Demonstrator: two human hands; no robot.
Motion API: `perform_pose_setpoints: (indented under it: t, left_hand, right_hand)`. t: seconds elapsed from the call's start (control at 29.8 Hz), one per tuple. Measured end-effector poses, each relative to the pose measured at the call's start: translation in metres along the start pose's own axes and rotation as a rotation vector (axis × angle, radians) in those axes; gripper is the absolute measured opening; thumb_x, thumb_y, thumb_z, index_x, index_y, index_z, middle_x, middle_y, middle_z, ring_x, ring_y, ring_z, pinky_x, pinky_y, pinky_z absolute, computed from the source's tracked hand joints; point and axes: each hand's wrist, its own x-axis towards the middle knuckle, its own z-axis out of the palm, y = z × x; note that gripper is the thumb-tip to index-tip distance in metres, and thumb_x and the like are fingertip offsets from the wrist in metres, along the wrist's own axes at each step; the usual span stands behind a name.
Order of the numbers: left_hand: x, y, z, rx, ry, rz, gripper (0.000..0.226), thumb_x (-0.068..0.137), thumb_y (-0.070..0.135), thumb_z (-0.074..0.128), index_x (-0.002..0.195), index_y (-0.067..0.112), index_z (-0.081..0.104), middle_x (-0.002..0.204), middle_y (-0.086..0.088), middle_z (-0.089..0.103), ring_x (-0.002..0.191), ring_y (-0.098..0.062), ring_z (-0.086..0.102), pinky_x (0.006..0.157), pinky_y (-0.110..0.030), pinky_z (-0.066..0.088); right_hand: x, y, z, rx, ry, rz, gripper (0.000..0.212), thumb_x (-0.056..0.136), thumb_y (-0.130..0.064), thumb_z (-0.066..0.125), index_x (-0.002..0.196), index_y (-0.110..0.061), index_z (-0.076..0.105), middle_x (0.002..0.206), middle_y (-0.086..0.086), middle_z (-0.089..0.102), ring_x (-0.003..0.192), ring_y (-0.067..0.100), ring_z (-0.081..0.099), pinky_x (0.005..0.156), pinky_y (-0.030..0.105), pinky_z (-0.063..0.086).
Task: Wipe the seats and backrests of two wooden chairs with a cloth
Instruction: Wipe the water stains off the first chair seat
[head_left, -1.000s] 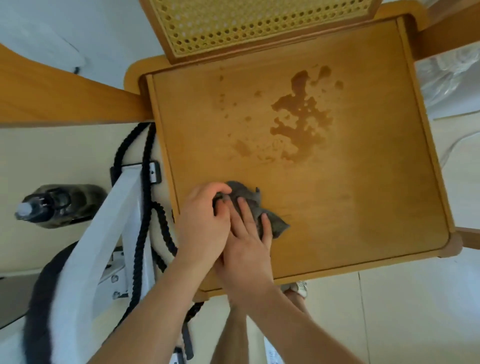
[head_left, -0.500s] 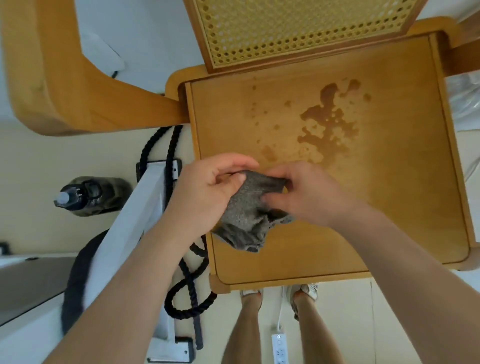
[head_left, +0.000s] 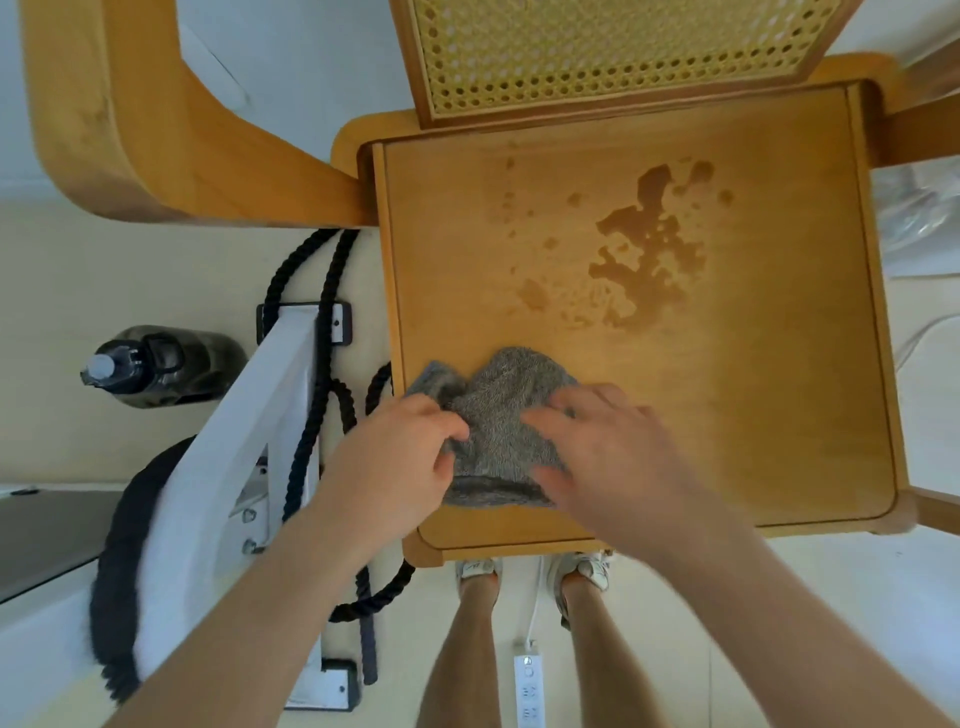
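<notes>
The square honey-coloured wooden chair seat (head_left: 753, 415), below its woven cane backrest (head_left: 597, 47), carries a dark wet stain (head_left: 649, 249) towards its back right. The crumpled grey terry cloth (head_left: 498, 415) sits near the front left corner, well short of the stain. This looks like bunching the cloth before the wiping pass; next it must be pushed up across the stain. The left hand (head_left: 395, 467) pinches the cloth's left edge with curled fingers. The right hand (head_left: 608, 447), blurred, lies on it with fingers spread.

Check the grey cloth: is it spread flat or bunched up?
Bunched up. The grey cloth lies in crumpled humps on the seat, left hand pinching its left edge, right hand resting on its right side.
</notes>
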Motion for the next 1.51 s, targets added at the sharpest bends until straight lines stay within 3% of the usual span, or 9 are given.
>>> perform_pose_setpoints:
  t: [0.27,0.57,0.67,0.77,0.84,1.01,1.18,1.34,1.51]
  left_hand:
    - [0.05,-0.05,0.019,-0.606,0.483,-0.384,0.04,0.089,0.013,0.05,0.128,0.022,0.05,0.128,-0.003,0.05,0.113,-0.014,0.048,0.1,-0.034,0.04]
    - [0.133,-0.032,-0.007,-1.151,0.566,-0.533,0.042,0.089,0.041,0.03,0.109,0.02,0.06,0.104,0.0,0.065,0.101,-0.02,0.059,0.094,-0.044,0.046]
    - [0.132,-0.018,-0.004,-0.895,0.588,-0.557,0.039,0.088,0.037,0.035,0.116,0.017,0.053,0.107,-0.002,0.061,0.108,-0.026,0.054,0.089,-0.043,0.044]
    - [0.123,-0.002,-0.003,-0.139,0.608,-0.262,0.059,0.083,0.03,0.05,0.139,0.023,0.031,0.146,-0.007,0.034,0.133,-0.029,0.029,0.103,-0.051,0.029]
    - [0.123,0.002,-0.004,0.027,0.636,-0.106,0.057,0.085,0.028,0.054,0.138,0.025,0.034,0.148,-0.007,0.031,0.133,-0.029,0.028,0.103,-0.05,0.028]
    - [0.144,-0.009,0.001,-0.034,0.618,-0.172,0.051,0.089,0.039,0.05,0.134,0.017,0.041,0.145,-0.011,0.034,0.129,-0.032,0.03,0.106,-0.048,0.031]
    - [0.14,-0.017,0.004,-0.181,0.708,-0.133,0.038,0.093,0.024,0.05,0.13,0.015,0.048,0.144,-0.009,0.037,0.131,-0.028,0.031,0.107,-0.037,0.029]
    - [0.125,-0.018,0.009,-0.576,0.694,-0.336,0.055,0.091,0.037,0.054,0.139,0.016,0.037,0.14,-0.005,0.043,0.129,-0.021,0.039,0.105,-0.032,0.033]
    - [0.133,-0.021,0.011,-0.743,0.608,-0.632,0.038,0.097,0.046,0.032,0.104,0.018,0.057,0.079,0.01,0.054,0.08,-0.02,0.054,0.068,-0.029,0.035]
  right_hand:
    - [0.077,-0.006,0.07,-0.216,0.141,-0.432,0.049,0.102,-0.041,0.033,0.15,-0.03,0.029,0.156,-0.003,0.032,0.147,0.02,0.022,0.115,0.047,0.021]
    - [0.149,-0.034,0.055,-0.055,0.463,-0.047,0.055,0.099,-0.031,0.037,0.151,-0.016,0.031,0.158,0.001,0.028,0.148,0.02,0.018,0.119,0.042,0.012]
    - [0.103,-0.007,0.068,-0.13,0.386,-0.123,0.055,0.099,-0.026,0.04,0.152,-0.014,0.029,0.159,0.002,0.025,0.149,0.019,0.016,0.119,0.043,0.015]
    - [0.074,0.049,0.06,-0.18,0.42,-0.063,0.05,0.101,-0.025,0.034,0.15,-0.015,0.034,0.158,0.0,0.028,0.147,0.018,0.023,0.117,0.042,0.025]
    - [0.062,0.075,0.053,-0.156,0.454,0.067,0.05,0.101,-0.025,0.03,0.15,-0.015,0.034,0.157,0.001,0.03,0.146,0.018,0.025,0.116,0.044,0.026]
    - [0.077,0.039,0.052,0.009,0.54,0.375,0.065,0.084,-0.021,0.032,0.148,-0.018,0.034,0.156,0.007,0.032,0.146,0.028,0.021,0.115,0.055,0.021]
    - [0.103,-0.015,0.061,-0.056,0.411,0.106,0.062,0.088,-0.032,0.031,0.15,-0.026,0.03,0.158,0.002,0.027,0.148,0.026,0.014,0.117,0.052,0.009]
    - [0.071,0.027,0.06,-0.144,0.431,-0.062,0.049,0.089,-0.029,0.045,0.136,-0.019,0.055,0.148,0.003,0.046,0.141,0.024,0.035,0.111,0.045,0.03]
    - [0.125,0.004,0.048,-0.136,0.521,-0.081,0.046,0.092,-0.029,0.046,0.135,-0.014,0.055,0.142,0.005,0.052,0.13,0.026,0.044,0.095,0.041,0.037]
